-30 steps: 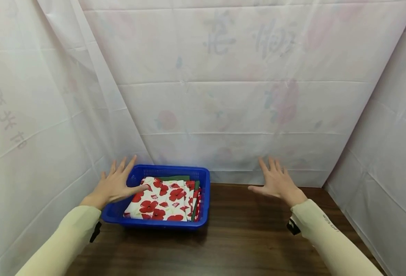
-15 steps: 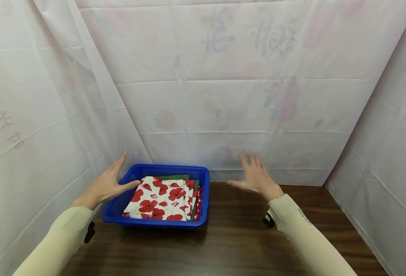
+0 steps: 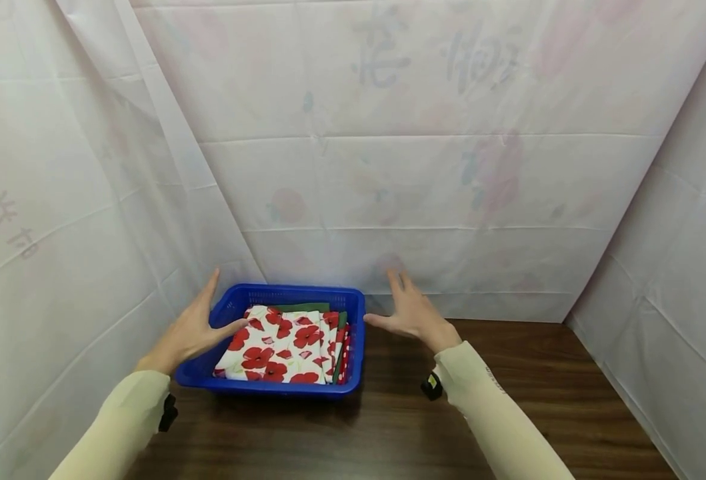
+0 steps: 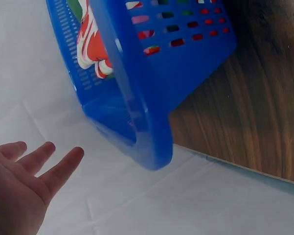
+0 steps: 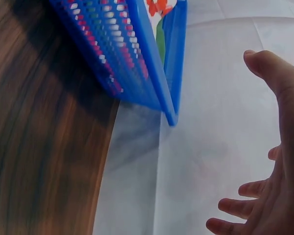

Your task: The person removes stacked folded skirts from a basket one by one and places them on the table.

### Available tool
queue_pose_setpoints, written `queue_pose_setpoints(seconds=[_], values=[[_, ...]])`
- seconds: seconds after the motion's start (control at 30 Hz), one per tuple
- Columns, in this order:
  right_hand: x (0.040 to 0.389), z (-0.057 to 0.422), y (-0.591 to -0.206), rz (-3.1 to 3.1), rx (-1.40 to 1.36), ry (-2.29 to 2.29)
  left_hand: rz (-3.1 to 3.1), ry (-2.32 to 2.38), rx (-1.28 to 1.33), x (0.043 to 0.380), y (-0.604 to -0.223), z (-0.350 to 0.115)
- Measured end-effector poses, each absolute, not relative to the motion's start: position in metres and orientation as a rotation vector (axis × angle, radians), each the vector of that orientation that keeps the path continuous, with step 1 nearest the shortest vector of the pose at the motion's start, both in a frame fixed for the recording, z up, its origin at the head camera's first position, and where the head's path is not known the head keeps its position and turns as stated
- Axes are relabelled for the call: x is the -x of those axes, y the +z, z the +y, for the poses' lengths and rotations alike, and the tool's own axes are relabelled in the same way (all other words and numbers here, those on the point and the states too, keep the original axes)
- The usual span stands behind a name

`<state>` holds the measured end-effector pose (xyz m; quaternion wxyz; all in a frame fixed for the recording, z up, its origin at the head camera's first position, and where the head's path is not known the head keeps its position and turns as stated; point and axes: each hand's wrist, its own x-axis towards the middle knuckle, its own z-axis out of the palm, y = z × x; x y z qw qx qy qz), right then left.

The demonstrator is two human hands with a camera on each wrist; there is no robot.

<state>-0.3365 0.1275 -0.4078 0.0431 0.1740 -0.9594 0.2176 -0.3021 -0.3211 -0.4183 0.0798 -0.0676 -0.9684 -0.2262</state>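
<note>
In the head view I am holding both hands out over the table (image 3: 389, 433), released and grasping nothing. My left hand (image 3: 183, 333) is hovering by the left end of the basket (image 3: 269, 389), its fingers reaching out straight and its thumb standing well away from them, across my view of the cloths (image 3: 277, 350). My right hand (image 3: 415, 317) is hovering by the other end, fingers straight, thumb pointing at the rim. The basket is standing near the table's far left corner; the cloths are lying folded in it, white with red flowers on top, green and red ones showing at the back and right. Beyond the table's far edge a sheet (image 3: 437, 193) is hanging, bearing pale characters that are looking mirrored and too faint for me to read. Lettering is running along my right sleeve (image 3: 499, 423), too blurred to make out.

In the left wrist view three of my fingers are stretching out, apart from the basket, whose walls are letting red and white cloth show through their holes.

In the right wrist view my thumb is extending toward the basket without touching it, while four fingertips are fanning out below.
</note>
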Motion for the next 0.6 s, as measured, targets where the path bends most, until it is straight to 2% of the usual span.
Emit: queue_pose_setpoints(seconds=[0.23, 0.6], values=[[0.336, 0.098, -0.419, -2.927, -0.538, 0.746, -2.882, -0.669, 0.199, 0.303, -0.426, -0.319], [0.325, 0.045, -0.432, -2.887, -0.706, 0.967, -2.91, -0.664, 0.184, 0.295, -0.434, -0.331]])
